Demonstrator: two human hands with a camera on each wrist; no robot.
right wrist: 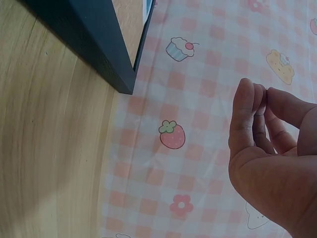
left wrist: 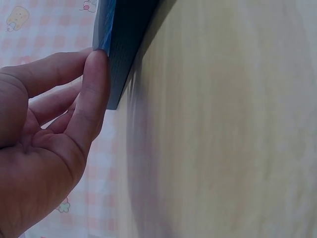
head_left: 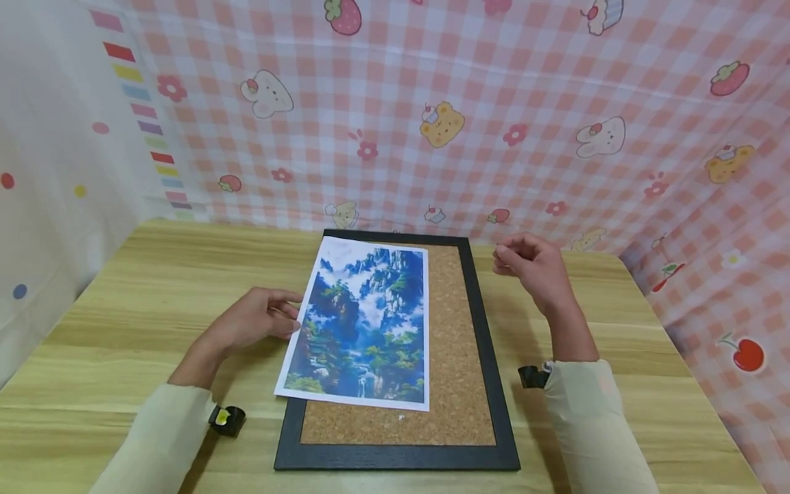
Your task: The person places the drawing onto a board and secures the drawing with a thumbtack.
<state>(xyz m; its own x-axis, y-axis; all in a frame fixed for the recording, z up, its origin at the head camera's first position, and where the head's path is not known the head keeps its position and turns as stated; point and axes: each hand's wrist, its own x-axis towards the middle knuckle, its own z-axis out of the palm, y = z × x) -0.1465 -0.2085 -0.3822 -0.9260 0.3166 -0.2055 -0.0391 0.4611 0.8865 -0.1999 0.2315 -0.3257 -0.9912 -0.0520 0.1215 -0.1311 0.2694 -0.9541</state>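
A printed landscape picture [head_left: 367, 322] on white paper lies slightly slanted over a black-framed cork board [head_left: 457, 329], covering its left and middle part and overlapping the left frame bar. My left hand [head_left: 262, 319] pinches the paper's left edge between thumb and fingertips; the left wrist view shows the sheet's edge [left wrist: 103, 25] between them. Off the board's upper right side, my right hand [head_left: 533, 267] is held up with its fingers curled. Thumb and fingertips meet in the right wrist view, with nothing visible between the fingers [right wrist: 242, 106].
The board lies on a wooden table [head_left: 154, 295], its far end close to the pink checked cloth [head_left: 395, 123] behind. A tiny whitish thing [head_left: 401, 416] sits on the cork below the paper. Each sleeve cuff carries a black wrist mount [head_left: 227, 420].
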